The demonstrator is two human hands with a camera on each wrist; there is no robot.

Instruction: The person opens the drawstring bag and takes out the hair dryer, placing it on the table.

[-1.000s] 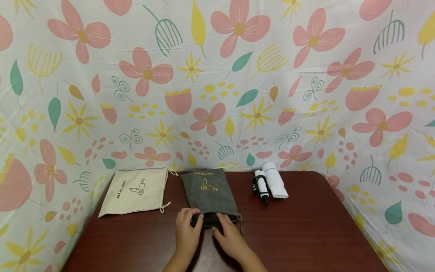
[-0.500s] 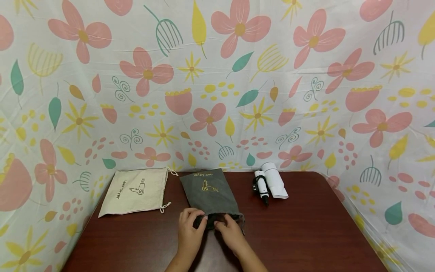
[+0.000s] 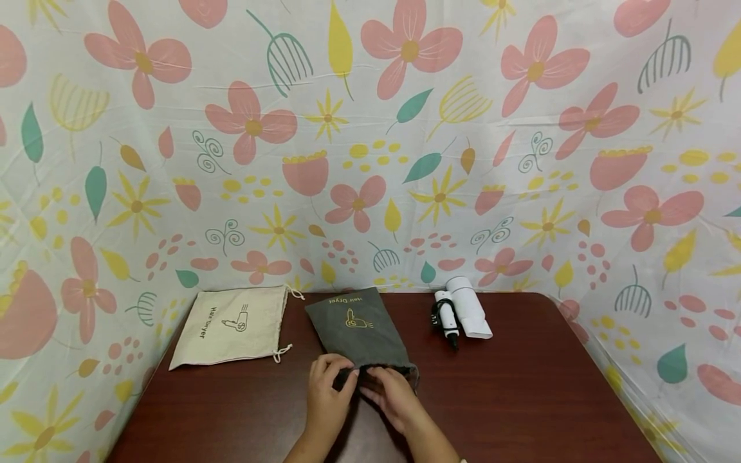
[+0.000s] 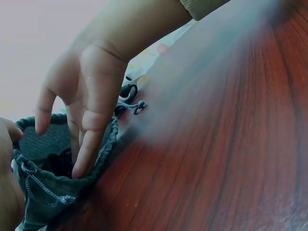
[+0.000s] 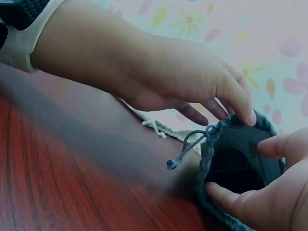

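A dark grey drawstring bag (image 3: 373,341) with a gold hair dryer print lies on the table, its mouth facing me. My left hand (image 3: 327,397) pinches the left side of the rim between thumb and fingers. My right hand (image 3: 399,400) reaches into the opening; in the left wrist view its fingers (image 4: 89,149) point fairly straight down inside the bag. The right wrist view has the right thumb and a finger spread within the mouth, the left thumb at the rim (image 5: 206,159). Something black (image 4: 60,163) shows inside, too dark to identify.
A cream drawstring bag (image 3: 226,328) with a hair dryer print lies flat at the left. At the back right, a white hair dryer (image 3: 467,307) rests with its folded handle and black cord. A floral cloth (image 3: 370,161) hangs behind the brown wooden table (image 3: 521,386).
My right hand has turned, its fingers going lower at the bag's mouth. The left hand has shifted slightly right along with the rim, and the grey bag is skewed a little more.
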